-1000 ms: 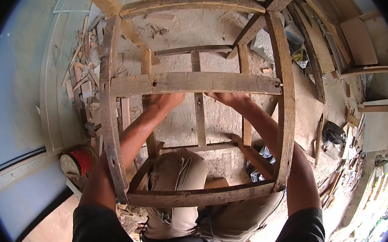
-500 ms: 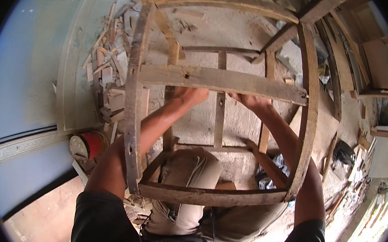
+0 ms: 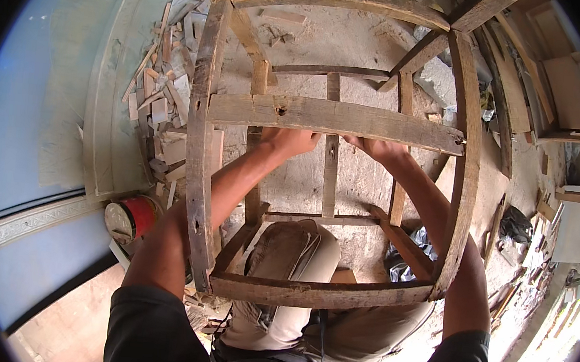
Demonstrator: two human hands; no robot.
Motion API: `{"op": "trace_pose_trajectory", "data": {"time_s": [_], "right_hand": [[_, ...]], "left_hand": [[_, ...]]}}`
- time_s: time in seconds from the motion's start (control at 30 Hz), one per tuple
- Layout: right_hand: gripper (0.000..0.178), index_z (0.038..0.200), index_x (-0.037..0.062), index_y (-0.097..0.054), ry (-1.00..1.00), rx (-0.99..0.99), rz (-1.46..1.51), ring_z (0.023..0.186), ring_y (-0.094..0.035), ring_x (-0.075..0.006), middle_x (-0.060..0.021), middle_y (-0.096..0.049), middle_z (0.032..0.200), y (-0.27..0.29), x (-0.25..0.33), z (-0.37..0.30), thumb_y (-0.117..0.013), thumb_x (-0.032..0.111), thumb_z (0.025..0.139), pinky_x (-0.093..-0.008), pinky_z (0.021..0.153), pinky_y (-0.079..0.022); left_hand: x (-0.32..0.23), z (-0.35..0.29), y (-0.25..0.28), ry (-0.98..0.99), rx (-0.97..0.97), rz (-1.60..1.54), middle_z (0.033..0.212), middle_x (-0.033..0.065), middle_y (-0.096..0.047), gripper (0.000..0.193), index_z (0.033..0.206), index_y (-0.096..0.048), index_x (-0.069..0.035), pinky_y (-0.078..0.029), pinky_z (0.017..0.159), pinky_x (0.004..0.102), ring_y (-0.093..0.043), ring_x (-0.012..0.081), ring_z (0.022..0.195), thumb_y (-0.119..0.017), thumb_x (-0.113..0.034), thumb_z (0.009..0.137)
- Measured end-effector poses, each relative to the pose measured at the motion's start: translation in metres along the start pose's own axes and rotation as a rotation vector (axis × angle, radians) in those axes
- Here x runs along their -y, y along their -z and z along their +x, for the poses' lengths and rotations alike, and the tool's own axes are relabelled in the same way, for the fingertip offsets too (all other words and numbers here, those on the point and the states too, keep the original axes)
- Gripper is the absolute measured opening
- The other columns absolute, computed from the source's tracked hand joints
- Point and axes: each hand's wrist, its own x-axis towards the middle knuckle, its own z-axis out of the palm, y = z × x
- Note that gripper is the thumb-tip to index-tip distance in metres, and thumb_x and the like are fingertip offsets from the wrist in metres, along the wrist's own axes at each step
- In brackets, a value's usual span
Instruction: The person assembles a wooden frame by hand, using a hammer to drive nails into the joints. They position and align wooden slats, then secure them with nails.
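Observation:
A rough wooden frame (image 3: 342,297) of joined rails and posts stands over my lap, its open side toward me. My left hand (image 3: 290,141) and my right hand (image 3: 375,149) reach through it to just below its middle rail (image 3: 371,122), one on either side of a narrow upright slat (image 3: 329,177) farther down. Both hands look closed, with curled fingers partly hidden behind the rail. Anything between the fingers is hidden. The middle rail has a dark knot hole left of its centre and a chipped right end.
Wood offcuts (image 3: 162,108) lie heaped at the left, near a red and white bucket (image 3: 131,219). A pale blue panel (image 3: 34,103) stands at the left edge. Boards (image 3: 502,82), a black plastic bag (image 3: 517,225) and more scraps are at the right. My bent knee (image 3: 298,244) is under the frame.
Both hands stay beneath the middle rail, with my left hand shifted slightly right toward the other. The frame sits marginally differently in view, by a small amount only.

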Motion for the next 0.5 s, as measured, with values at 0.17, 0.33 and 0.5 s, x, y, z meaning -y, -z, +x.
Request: {"op": "trace_pose_trajectory", "data": {"time_s": [0.17, 0.33, 0.5], "right_hand": [[0.062, 0.143, 0.0147, -0.032, 0.107, -0.077, -0.136, 0.088, -0.067, -0.0133, -0.0034, -0.066, 0.102, 0.003, -0.007, 0.014, -0.035, 0.056, 0.096, -0.0270, 0.074, -0.059], [0.047, 0.131, 0.0109, -0.049, 0.027, -0.015, 0.248, 0.092, -0.066, -0.0186, -0.0079, -0.065, 0.105, -0.004, -0.002, 0.010, -0.047, 0.043, 0.097, -0.0334, 0.077, -0.057], [0.035, 0.115, 0.0078, -0.062, -0.475, 0.196, 0.996, 0.088, -0.065, -0.0208, -0.0081, -0.066, 0.101, -0.017, 0.002, 0.007, -0.057, 0.036, 0.094, -0.0338, 0.072, -0.054]], "left_hand": [[0.006, -0.001, 0.013, -0.112, -0.033, -0.169, 0.097, 0.0152, -0.066, 0.042, 0.107, -0.066, -0.009, -0.049, 0.075, 0.0453, -0.063, 0.0312, 0.086, -0.062, -0.044, 0.084], [0.025, 0.017, -0.022, 0.259, 0.004, -0.536, 0.098, 0.0213, -0.065, 0.065, 0.107, -0.064, -0.001, -0.049, 0.075, 0.0426, -0.064, 0.0267, 0.088, -0.041, -0.060, 0.092], [0.017, 0.041, 0.008, 0.742, 0.048, -0.490, 0.055, 0.0156, -0.059, 0.074, 0.064, -0.061, -0.002, -0.046, 0.054, 0.0432, -0.059, 0.0296, 0.052, -0.029, -0.061, 0.095]]}}
